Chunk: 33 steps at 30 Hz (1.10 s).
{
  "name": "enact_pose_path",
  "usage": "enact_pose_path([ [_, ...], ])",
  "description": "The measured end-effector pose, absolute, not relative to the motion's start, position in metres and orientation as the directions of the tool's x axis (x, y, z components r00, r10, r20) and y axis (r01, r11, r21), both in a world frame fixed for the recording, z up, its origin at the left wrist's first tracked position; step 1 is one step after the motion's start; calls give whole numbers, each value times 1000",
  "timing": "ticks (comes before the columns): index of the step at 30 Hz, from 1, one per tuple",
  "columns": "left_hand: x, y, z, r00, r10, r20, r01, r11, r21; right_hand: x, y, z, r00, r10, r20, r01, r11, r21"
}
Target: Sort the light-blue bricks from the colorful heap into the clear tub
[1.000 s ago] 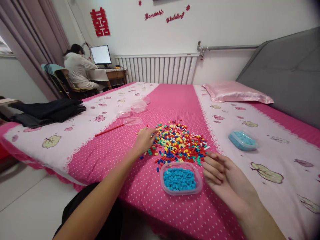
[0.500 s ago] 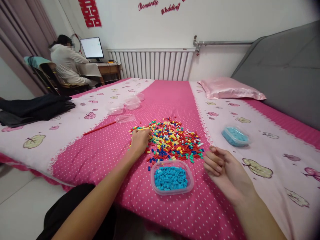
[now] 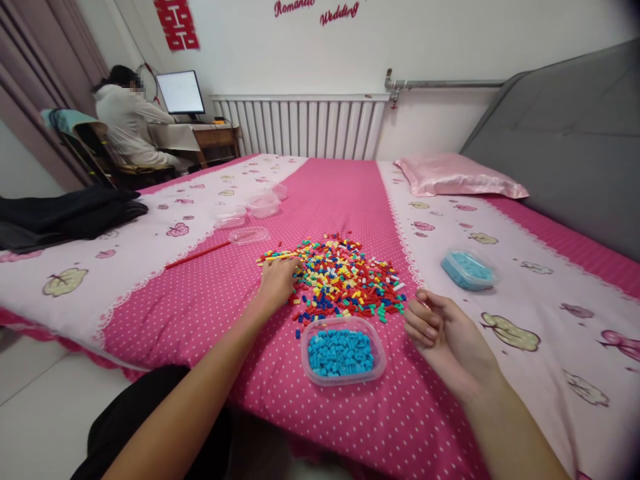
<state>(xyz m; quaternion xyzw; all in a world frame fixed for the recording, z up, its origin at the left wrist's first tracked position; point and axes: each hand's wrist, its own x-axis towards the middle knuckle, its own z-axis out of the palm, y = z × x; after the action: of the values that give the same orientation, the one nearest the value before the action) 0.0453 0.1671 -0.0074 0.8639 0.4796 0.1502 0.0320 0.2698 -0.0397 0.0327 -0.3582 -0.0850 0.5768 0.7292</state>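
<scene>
Has left the red rod [image 3: 197, 255] and the clear lid [image 3: 249, 235] untouched, out to the left of the brick pile [image 3: 345, 277]. At the pile's left edge, has bent the left hand [image 3: 277, 280] in more than a second ago, baring a yellow strip [image 3: 281, 255] just beyond the knuckles. Curls those fingers down toward the bricks; cannot tell of any piece between them. Has not visibly spread the pile wider on the bed [image 3: 425, 427]. On the pile's near side, keeps the open tub [image 3: 380, 353] of blue bricks standing unreached. Right of the pile, has drawn the right hand [image 3: 435, 327] slightly farther off, with narrow, loosely curled fingers; cannot tell of anything pinched there. Farther right of the pile, leaves the lidded tub [image 3: 469, 271] alone. Seems, judging by this, busy left-handed among loose bricks.
</scene>
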Motion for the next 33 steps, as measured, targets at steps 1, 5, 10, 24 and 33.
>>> enact_pose_path([
  [1, 45, 167, -7, 491, 839, 236, 817, -537, 210, 270, -39, 32, 319, 902, -290, -779, 75, -622],
  [5, 46, 165, -4, 475, 837, 271, 806, -538, 249, 270, -37, 26, 320, 902, -291, -780, 76, -622],
  [10, 47, 167, 4, 502, 801, 325, 764, -587, 267, 271, -36, 24, 313, 908, -277, -774, 75, -629],
  [24, 50, 168, -17, 681, 692, 241, 674, -720, 163, 269, -35, 22, 327, 906, -269, -746, 73, -662],
  [33, 48, 166, -5, 610, 725, 321, 672, -687, 275, 269, -31, 22, 378, 873, -310, -764, 105, -637],
])
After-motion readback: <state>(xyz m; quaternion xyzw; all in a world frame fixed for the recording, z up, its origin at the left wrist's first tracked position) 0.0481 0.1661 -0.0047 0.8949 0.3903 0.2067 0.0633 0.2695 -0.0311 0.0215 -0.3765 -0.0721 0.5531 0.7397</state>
